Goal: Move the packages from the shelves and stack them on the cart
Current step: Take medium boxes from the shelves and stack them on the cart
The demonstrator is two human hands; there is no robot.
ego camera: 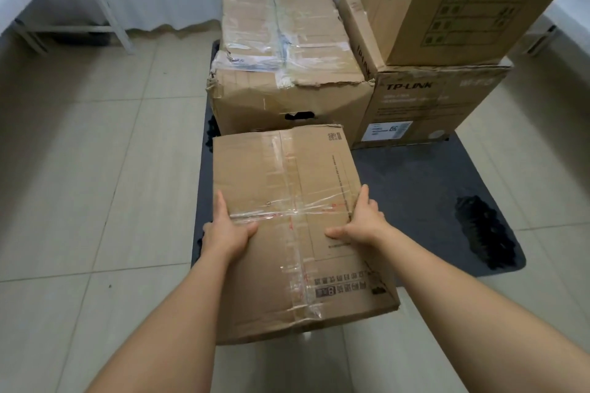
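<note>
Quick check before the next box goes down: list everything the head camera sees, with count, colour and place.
Held box: 1, brown, taped, above the cart's near end.
Torn box: 1, brown, on cart, far left.
TP-LINK box: 1, brown, on cart, far right.
Green-printed box: 1, brown, atop TP-LINK box.
Cart deck: 1, dark grey, on the tiled floor.
White frame: 1, upper left.
Left hand: grips held box's left edge.
Right hand: grips its right edge.

Both arms are reaching straight out, left hand [225,231] and right hand [360,222] gripping opposite sides of the taped box [287,201], thumbs lying on top, fingers wrapping the edges.
</note>
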